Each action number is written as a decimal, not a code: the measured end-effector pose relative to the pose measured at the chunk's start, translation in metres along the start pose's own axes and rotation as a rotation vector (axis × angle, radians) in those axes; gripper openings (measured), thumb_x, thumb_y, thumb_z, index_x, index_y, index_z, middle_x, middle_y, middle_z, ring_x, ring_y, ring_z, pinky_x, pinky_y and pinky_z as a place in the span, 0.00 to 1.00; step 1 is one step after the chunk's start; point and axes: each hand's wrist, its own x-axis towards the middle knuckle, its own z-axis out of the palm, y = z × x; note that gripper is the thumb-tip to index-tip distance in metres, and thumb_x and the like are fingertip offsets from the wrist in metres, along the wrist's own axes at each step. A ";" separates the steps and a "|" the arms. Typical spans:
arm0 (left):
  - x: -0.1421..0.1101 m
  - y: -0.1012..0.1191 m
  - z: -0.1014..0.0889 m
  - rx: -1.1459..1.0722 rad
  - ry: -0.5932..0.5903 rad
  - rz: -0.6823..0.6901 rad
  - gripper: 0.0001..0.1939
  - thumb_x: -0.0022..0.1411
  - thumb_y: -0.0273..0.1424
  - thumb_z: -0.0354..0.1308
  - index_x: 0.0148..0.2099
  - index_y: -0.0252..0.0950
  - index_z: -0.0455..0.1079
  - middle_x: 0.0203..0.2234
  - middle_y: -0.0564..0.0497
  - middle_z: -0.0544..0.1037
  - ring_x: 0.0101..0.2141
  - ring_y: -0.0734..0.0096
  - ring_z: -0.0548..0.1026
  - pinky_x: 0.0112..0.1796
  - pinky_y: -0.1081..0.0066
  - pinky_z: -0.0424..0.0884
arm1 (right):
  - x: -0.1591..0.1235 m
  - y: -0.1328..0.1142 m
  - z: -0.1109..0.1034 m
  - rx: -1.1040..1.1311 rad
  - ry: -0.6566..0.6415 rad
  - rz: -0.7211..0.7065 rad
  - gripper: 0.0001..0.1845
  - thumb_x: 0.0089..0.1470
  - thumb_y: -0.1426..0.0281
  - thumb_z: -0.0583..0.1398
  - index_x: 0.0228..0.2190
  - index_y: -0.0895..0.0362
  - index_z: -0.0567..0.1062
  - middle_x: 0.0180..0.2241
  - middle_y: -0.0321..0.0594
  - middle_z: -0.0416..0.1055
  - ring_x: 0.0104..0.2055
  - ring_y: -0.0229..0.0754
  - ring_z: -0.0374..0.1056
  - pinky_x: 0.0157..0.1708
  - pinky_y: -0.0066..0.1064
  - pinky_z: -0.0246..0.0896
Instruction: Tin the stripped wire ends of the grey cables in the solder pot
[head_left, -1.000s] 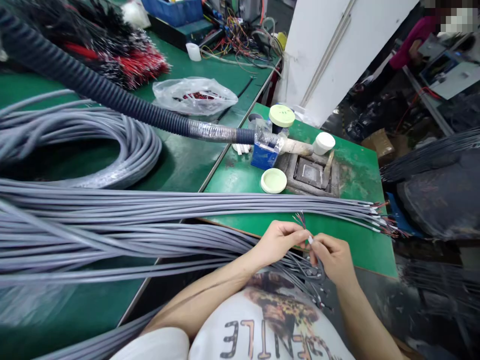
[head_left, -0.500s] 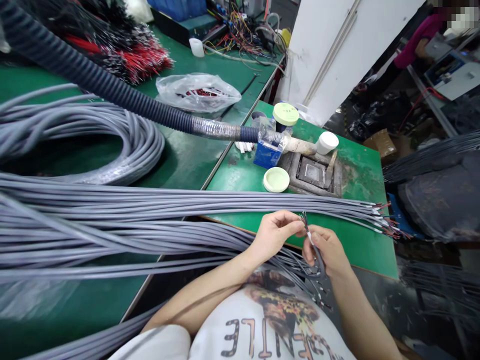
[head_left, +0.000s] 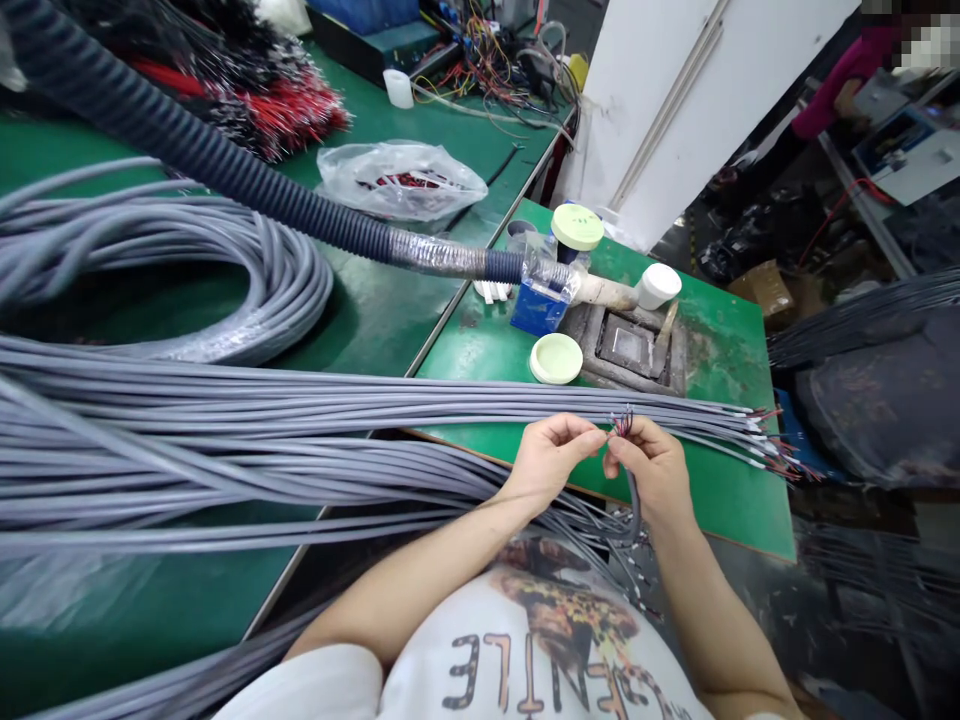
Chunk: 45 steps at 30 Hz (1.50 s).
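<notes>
A grey multi-core cable (head_left: 635, 508) hangs from my right hand (head_left: 658, 468), whose thumb and fingers are closed around it close to its stripped end. Thin wires (head_left: 622, 423) in dark, red and white colours fan out above those fingers. My left hand (head_left: 553, 458) is closed in a pinch at the left side of the fan, its fingertips almost against the right ones; what lies between them is too small to make out. Behind both hands runs a bundle of grey cables (head_left: 480, 400), with stripped ends (head_left: 780, 445) at the right. Below my wrists, more cables (head_left: 420, 470) droop past the table edge.
A soldering pot (head_left: 626, 345) stands on the green table (head_left: 735, 350), under the nozzle of a ribbed hose (head_left: 300, 215). Nearby are a pale lid (head_left: 556, 358), a blue box (head_left: 538, 308) and a white cup (head_left: 658, 286). Coiled cable (head_left: 292, 290) lies left. A person (head_left: 836, 95) is far right.
The wires, upright in a narrow bunch before, are now spread out. My right fingers have moved up closer to the wires. My left hand stays pinched beside them.
</notes>
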 end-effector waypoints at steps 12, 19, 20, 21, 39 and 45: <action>0.015 -0.001 -0.023 0.607 -0.001 0.341 0.06 0.56 0.32 0.61 0.34 0.36 0.77 0.25 0.52 0.76 0.27 0.74 0.70 0.31 0.73 0.66 | 0.087 -0.002 -0.070 -0.128 0.216 -0.002 0.14 0.44 0.69 0.62 0.17 0.56 0.62 0.11 0.26 0.56 0.11 0.29 0.52 0.13 0.23 0.49; 0.022 -0.011 -0.034 0.806 -0.029 0.508 0.07 0.60 0.32 0.57 0.34 0.38 0.75 0.25 0.52 0.76 0.28 0.71 0.69 0.34 0.71 0.66 | 0.140 0.019 -0.101 -0.385 0.321 0.044 0.13 0.40 0.69 0.61 0.13 0.56 0.62 0.09 0.28 0.57 0.10 0.29 0.52 0.10 0.23 0.44; 0.022 -0.011 -0.034 0.815 -0.033 0.515 0.07 0.60 0.33 0.57 0.35 0.38 0.75 0.25 0.52 0.76 0.28 0.71 0.69 0.34 0.70 0.65 | 0.144 0.021 -0.101 -0.413 0.325 0.044 0.13 0.39 0.69 0.60 0.13 0.56 0.62 0.09 0.28 0.58 0.10 0.29 0.52 0.10 0.23 0.44; 0.022 -0.011 -0.034 0.822 -0.037 0.522 0.07 0.61 0.33 0.56 0.35 0.38 0.75 0.25 0.52 0.76 0.28 0.71 0.70 0.34 0.70 0.65 | 0.147 0.022 -0.100 -0.440 0.327 0.045 0.12 0.39 0.69 0.60 0.13 0.56 0.62 0.09 0.28 0.58 0.10 0.30 0.53 0.10 0.23 0.43; 0.022 -0.007 -0.035 0.834 -0.068 0.526 0.07 0.61 0.32 0.56 0.37 0.37 0.75 0.26 0.50 0.77 0.29 0.70 0.71 0.37 0.68 0.65 | 0.166 0.035 -0.098 -0.682 0.305 0.022 0.13 0.38 0.69 0.60 0.11 0.57 0.62 0.09 0.29 0.58 0.12 0.30 0.52 0.13 0.24 0.43; 0.022 -0.007 -0.035 0.836 -0.071 0.533 0.07 0.61 0.32 0.56 0.37 0.38 0.75 0.27 0.50 0.77 0.29 0.69 0.71 0.36 0.68 0.65 | 0.161 0.025 -0.093 -0.632 0.299 0.026 0.15 0.38 0.67 0.62 0.12 0.56 0.61 0.09 0.28 0.57 0.11 0.30 0.51 0.12 0.24 0.42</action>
